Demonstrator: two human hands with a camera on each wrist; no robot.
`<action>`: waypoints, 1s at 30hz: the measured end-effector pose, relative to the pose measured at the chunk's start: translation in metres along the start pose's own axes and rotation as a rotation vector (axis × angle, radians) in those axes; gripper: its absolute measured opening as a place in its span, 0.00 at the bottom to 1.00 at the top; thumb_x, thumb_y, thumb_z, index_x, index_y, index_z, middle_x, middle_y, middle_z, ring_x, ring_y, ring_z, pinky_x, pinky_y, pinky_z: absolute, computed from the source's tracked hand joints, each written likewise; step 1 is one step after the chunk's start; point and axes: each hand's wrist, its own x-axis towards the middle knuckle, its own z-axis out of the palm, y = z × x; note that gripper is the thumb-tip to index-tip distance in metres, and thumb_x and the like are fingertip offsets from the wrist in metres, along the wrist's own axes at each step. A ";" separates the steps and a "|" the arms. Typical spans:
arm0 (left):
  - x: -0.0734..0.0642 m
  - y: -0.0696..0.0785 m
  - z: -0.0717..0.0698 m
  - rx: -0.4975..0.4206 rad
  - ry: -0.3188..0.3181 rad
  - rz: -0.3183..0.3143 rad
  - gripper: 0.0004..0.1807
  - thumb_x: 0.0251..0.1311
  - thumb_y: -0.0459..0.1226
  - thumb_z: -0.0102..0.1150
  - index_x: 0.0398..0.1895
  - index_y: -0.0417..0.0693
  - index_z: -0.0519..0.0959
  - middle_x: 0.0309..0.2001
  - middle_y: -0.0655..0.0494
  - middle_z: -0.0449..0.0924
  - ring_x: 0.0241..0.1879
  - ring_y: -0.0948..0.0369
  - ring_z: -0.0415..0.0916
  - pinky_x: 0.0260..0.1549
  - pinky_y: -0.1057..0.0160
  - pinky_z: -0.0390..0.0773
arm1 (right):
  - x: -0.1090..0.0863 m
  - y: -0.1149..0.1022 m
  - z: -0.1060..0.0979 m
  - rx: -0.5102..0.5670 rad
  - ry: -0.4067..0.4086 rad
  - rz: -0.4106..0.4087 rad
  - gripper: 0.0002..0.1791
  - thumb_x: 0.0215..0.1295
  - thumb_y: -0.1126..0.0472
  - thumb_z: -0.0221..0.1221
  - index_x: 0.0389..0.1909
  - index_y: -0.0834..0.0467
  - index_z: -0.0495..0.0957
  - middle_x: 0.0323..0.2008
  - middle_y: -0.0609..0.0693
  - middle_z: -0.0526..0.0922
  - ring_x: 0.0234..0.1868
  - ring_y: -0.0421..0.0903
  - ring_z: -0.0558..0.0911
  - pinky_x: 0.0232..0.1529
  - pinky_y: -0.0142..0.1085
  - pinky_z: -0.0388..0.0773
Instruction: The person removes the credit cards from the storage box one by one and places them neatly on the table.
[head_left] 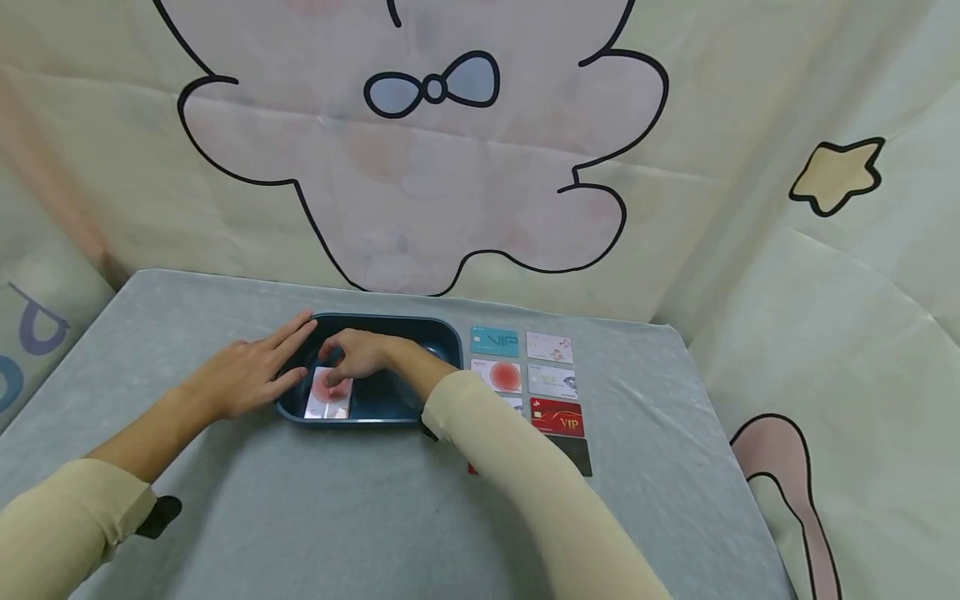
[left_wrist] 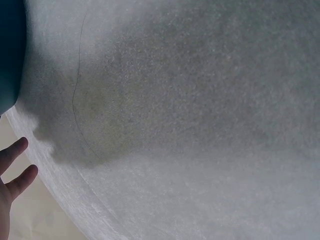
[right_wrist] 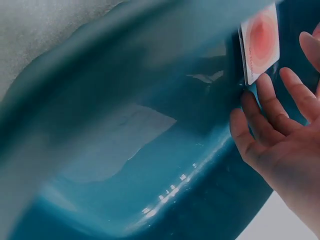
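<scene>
A dark blue tray (head_left: 390, 404) lies on the cloth-covered table. Inside its left end is a white card with a round pink-red print (head_left: 327, 406); in the right wrist view this card (right_wrist: 262, 45) shows a second edge beneath it. My right hand (head_left: 363, 354) reaches into the tray over the card. Its fingers (right_wrist: 270, 102) are loosely bent, tips right at the card's edge, with the thumb apart from them. My left hand (head_left: 243, 375) rests at the tray's left side, fingers extended along the rim.
Right of the tray, several cards lie in two columns, including a teal VIP card (head_left: 495, 342), a white card with a red circle (head_left: 495, 376), a red VIP card (head_left: 557, 417) and a dark card (head_left: 573, 454). My right sleeve (head_left: 517, 450) covers part of them. Printed curtains (head_left: 510, 208) hang behind.
</scene>
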 end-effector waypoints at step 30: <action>0.000 0.001 -0.003 0.004 0.002 0.001 0.39 0.72 0.53 0.49 0.77 0.41 0.55 0.78 0.43 0.50 0.35 0.53 0.83 0.42 0.42 0.79 | -0.006 -0.009 -0.002 -0.127 0.126 -0.065 0.05 0.68 0.68 0.60 0.43 0.59 0.79 0.28 0.47 0.77 0.28 0.38 0.74 0.30 0.25 0.72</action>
